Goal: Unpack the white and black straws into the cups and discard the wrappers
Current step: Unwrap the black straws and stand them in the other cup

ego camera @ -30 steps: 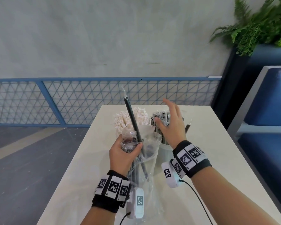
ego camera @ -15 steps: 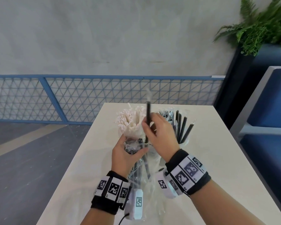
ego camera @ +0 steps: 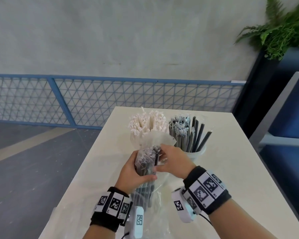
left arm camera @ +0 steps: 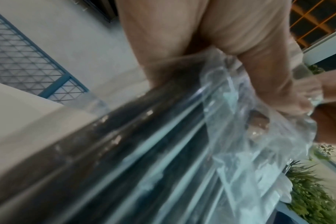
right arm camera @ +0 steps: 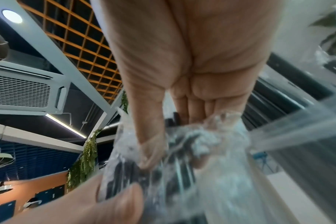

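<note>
My left hand (ego camera: pixel 136 171) grips a clear plastic bag (ego camera: pixel 150 192) of wrapped black straws (ego camera: pixel 146 163) upright over the table's near middle. My right hand (ego camera: pixel 171 161) reaches into the bag's mouth; its thumb and fingers pinch the straw tops. The right wrist view shows that thumb (right arm camera: pixel 150 151) under plastic among the black straws (right arm camera: pixel 125 171). The left wrist view is blurred, with the bag (left arm camera: pixel 249 144) and dark straws (left arm camera: pixel 144 136) running past. Behind stand a cup of white straws (ego camera: pixel 148 125) and a white cup (ego camera: pixel 197 152) of black straws (ego camera: pixel 188 133), some wrapped, some bare.
The cream table (ego camera: pixel 231 169) ends close behind the cups. Loose clear plastic (ego camera: pixel 67 221) lies at the near left corner. A blue mesh railing (ego camera: pixel 93 100) runs on the left, and a blue seat (ego camera: pixel 292 118) and a planter with a fern (ego camera: pixel 283 31) on the right.
A single black straw stood above the bag and my right hand took hold of it. Now that hand is down at the bag's mouth and no straw sticks up.
</note>
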`<action>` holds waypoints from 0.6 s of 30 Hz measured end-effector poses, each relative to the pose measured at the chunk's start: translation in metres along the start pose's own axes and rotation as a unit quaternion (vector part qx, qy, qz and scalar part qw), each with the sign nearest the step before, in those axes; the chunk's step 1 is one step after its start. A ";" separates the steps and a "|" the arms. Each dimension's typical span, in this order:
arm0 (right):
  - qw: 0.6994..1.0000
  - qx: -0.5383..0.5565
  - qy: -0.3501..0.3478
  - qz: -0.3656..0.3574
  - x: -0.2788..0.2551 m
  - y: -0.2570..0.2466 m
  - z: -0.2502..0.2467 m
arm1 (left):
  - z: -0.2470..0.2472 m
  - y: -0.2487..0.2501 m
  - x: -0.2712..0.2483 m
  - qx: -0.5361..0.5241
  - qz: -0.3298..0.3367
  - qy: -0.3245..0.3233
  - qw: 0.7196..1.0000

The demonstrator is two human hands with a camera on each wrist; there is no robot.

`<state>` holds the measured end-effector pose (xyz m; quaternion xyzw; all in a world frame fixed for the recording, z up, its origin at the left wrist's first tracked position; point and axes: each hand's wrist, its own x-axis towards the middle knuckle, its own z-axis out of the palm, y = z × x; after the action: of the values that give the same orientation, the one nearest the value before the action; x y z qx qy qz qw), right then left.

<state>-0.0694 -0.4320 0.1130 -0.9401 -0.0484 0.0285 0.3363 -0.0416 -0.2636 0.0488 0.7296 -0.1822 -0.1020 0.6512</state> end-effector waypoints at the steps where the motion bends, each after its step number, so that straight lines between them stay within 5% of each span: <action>1: 1.000 0.022 0.009 -0.004 -0.001 0.000 0.002 | 0.000 0.000 0.000 -0.011 0.008 0.005 1.000; 7: 0.994 0.061 0.076 -0.058 -0.003 -0.002 0.002 | 0.002 0.004 0.006 -0.102 0.040 0.001 0.994; 18: 0.980 0.193 0.049 -0.020 0.000 0.005 0.025 | -0.007 -0.015 0.008 -0.108 -0.066 -0.074 0.989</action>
<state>-0.0715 -0.4199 0.0909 -0.8566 -0.0447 -0.0153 0.5137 -0.0297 -0.2594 0.0358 0.6562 -0.1689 -0.2173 0.7026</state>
